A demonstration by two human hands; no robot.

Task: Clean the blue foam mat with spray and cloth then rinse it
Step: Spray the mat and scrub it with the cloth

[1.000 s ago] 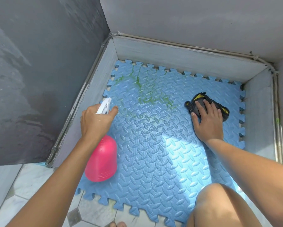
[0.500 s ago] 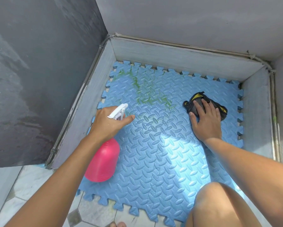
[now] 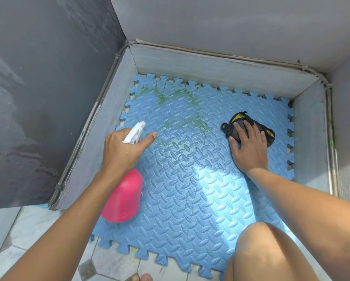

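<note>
"Grey walls and a low grey kerb close off this corner; what lies on its floor?"

"Blue foam mat, of interlocking tiles, flat against the kerb on three sides. Its near edge overlaps the pale floor tiles. I crouch at that edge, one knee over the mat, so that both arms reach across it."

"Where is the dirt?"

"Green staining runs from the far left corner toward the middle. The near half looks clean."

"And the two hands?"

"They work well apart. My left hand is wrapped round the neck of the pink spray bottle. The white trigger head stands out above my knuckles and aims away from me at the stained patch, and one digit is stretched forward beside it. I cannot tell whether a finger is on the trigger. The bottle is tilted, base toward me. My right hand lies flat, fingers straight and spread, pressing on the dark cloth with yellow trim just right of the stain."

"Why that arrangement?"

"I judge it a spraying step: the nozzle wets the green area while the cloth waits beside it, ready to scrub. Rinsing is not yet begun."
</note>
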